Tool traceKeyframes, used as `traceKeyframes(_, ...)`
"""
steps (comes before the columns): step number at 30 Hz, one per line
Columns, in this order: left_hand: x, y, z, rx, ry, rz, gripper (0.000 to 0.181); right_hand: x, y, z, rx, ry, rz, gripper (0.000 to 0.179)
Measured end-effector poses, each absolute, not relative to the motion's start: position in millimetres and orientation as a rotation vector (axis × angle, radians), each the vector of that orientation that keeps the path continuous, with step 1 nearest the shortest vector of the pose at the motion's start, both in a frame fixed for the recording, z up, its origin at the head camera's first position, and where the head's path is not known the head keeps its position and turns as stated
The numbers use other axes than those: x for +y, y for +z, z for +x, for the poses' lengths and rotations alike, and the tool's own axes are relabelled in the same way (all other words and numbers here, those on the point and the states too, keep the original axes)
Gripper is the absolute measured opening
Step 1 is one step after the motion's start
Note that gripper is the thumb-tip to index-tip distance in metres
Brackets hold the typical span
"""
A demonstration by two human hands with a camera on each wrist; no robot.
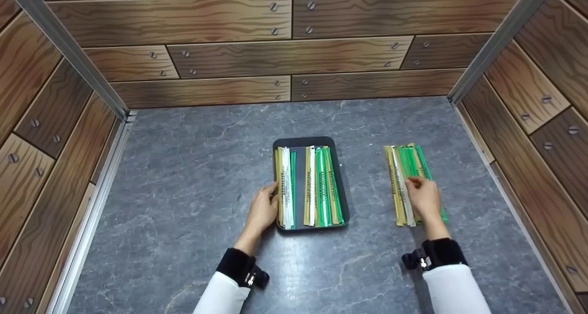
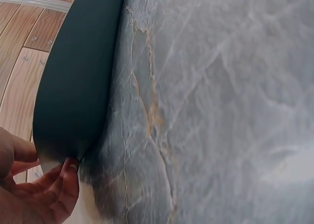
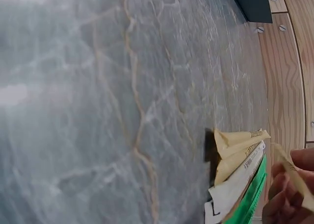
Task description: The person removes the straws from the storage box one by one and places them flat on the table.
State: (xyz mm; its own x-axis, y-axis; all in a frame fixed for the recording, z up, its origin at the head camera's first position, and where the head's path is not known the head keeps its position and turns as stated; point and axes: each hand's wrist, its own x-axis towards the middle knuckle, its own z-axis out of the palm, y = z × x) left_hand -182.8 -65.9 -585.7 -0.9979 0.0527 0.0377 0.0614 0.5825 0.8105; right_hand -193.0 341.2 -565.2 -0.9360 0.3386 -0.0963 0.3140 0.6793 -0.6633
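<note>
A black rectangular tray point(image 1: 300, 185) holds several long thin wrapped packets in tan, white and green. They lie side by side in a left and a right group, with a bare strip between them. My left hand point(image 1: 264, 208) grips the tray's left side; the left wrist view has its fingers at the tray wall point(image 2: 78, 77). Over a loose group of similar packets point(image 1: 396, 196), right of the tray, is my right hand point(image 1: 424, 196). Between its thumb and fingers it pinches a tan packet point(image 3: 289, 172). The hand hides part of the group.
The tray and loose packets lie on a grey marbled tabletop point(image 1: 183, 176). Wood-patterned panels point(image 1: 229, 59) stand behind and on both sides, with metal rails point(image 1: 98, 192) along the edges. Black bands with small cameras are on both wrists.
</note>
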Motion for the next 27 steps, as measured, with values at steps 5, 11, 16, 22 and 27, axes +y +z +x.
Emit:
traceKeyframes(5, -66, -586, -183, -2.786, -1.435, -0.126, 0.049, 336, -562, -190, -2.841, 1.042, -0.488, 0.038)
traceKeyframes(11, -67, -588, -185, -2.736, -1.532, -0.135, 0.054, 313, -557, -188, -2.751, 1.015, -0.282, 0.028)
traceKeyframes(16, -69, -592, -187, -2.697, -1.602, -0.137, 0.053, 282, -549, -189, -2.718, 1.088, -0.137, 0.023)
traceKeyframes(22, -70, -593, -188, -2.66, -1.665, -0.112, 0.052, 238, -542, -190, -2.715, 1.179, 0.051, 0.021)
traceKeyframes(27, -71, -591, -188, -2.668, -1.706, -0.101, 0.053, 202, -543, -188, -2.725, 1.246, 0.127, 0.022)
